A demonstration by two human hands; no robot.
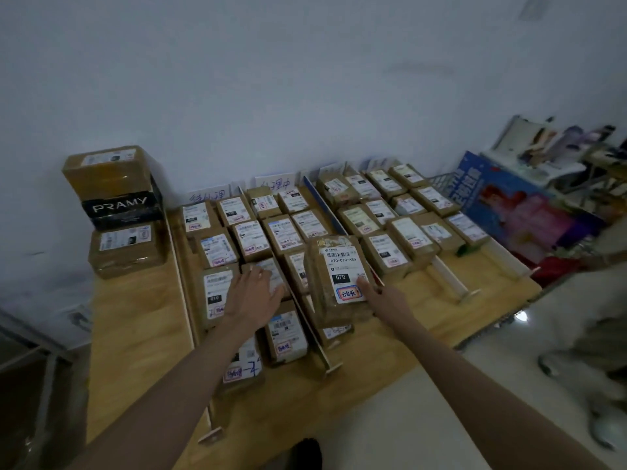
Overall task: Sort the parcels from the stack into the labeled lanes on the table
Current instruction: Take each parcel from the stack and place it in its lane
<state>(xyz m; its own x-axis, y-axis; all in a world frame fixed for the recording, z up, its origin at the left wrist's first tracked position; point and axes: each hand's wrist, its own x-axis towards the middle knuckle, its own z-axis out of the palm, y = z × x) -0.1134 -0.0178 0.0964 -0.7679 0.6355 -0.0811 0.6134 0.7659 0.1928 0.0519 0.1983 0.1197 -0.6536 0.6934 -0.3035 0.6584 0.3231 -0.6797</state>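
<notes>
Our right hand (380, 293) grasping a labelled brown parcel (339, 279) raised just above the lanes, our left hand (252, 293) beside it, fingers relaxed over sorted parcels (217, 293), the stack (118, 205) far beyond our left hand.

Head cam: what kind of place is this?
Probably a small parcel sorting room or practice setup. A wooden table is split by dividers into lanes of labelled parcels, handwritten signs stand against the wall, and a stack of boxes waits at left.

Parcel-sorting room: labelled parcels (342, 276), divided lanes (314, 329).
</notes>
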